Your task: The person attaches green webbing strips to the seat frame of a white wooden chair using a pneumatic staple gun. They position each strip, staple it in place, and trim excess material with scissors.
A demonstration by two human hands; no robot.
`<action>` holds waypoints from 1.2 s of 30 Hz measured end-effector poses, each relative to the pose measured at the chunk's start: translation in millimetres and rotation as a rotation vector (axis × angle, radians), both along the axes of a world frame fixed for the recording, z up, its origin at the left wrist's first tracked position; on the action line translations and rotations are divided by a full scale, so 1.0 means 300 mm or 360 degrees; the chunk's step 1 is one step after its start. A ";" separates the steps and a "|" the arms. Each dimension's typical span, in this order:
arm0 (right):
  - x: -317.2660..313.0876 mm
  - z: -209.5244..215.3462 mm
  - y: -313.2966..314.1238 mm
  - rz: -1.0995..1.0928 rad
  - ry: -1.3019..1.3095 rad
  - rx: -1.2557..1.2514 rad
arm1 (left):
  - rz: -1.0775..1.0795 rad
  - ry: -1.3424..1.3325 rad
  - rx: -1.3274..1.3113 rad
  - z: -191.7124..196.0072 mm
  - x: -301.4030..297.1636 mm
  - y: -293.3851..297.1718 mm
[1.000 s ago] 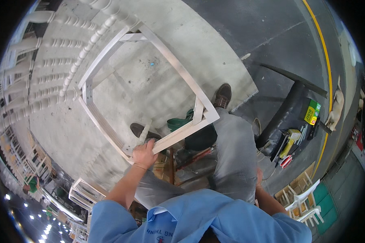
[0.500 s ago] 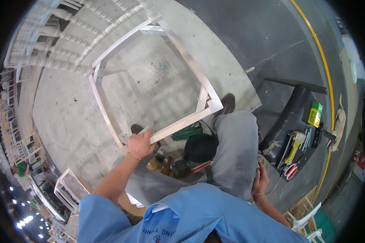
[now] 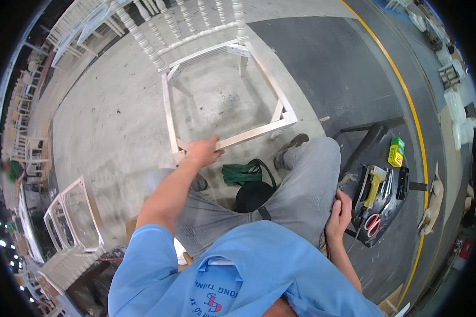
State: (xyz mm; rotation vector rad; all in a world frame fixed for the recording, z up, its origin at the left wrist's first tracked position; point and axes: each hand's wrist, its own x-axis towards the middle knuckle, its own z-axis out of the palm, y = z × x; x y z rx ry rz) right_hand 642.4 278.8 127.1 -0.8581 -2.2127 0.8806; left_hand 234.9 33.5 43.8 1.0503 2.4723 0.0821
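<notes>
An unpainted white wooden chair frame [image 3: 225, 53] with turned spindles stands on the concrete floor in front of me. My left hand [image 3: 202, 152] grips the near front rail of its open seat frame. My right hand [image 3: 339, 211] rests at my right thigh beside a black tray [image 3: 362, 153], fingers curled; whether it holds anything is unclear. A yellow power tool [image 3: 374, 182] lies in that tray, next to red-handled scissors [image 3: 373, 224] and a green and yellow box [image 3: 396, 151].
A green bag [image 3: 240, 173] and a round black object [image 3: 253, 195] lie between my feet. White chair frames [image 3: 71, 214] are stacked at the lower left. A yellow floor line [image 3: 402, 87] runs along the right. A person in green [image 3: 13, 170] stands at the far left.
The chair frame has swung from tilted to upright, with its spindle back now farther from me. My left hand stayed on the front rail. My right hand moved nearer the black tray.
</notes>
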 end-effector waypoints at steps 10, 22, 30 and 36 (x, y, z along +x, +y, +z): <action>-0.765 -0.221 -0.122 0.2134 -0.1577 -0.0247 | 0.0048 -0.0041 0.0100 -0.049 0.138 0.087; -1.044 -1.063 -0.319 0.2021 -0.2312 -0.0295 | 0.0069 -0.0106 0.0270 -0.110 0.101 0.080; -0.997 -1.087 -0.351 0.1958 -0.2020 -0.0225 | 0.0061 -0.0077 0.0289 -0.111 0.086 0.078; -0.969 -1.077 -0.350 0.1903 -0.2070 -0.0190 | 0.0076 -0.0070 0.0362 -0.095 0.086 0.086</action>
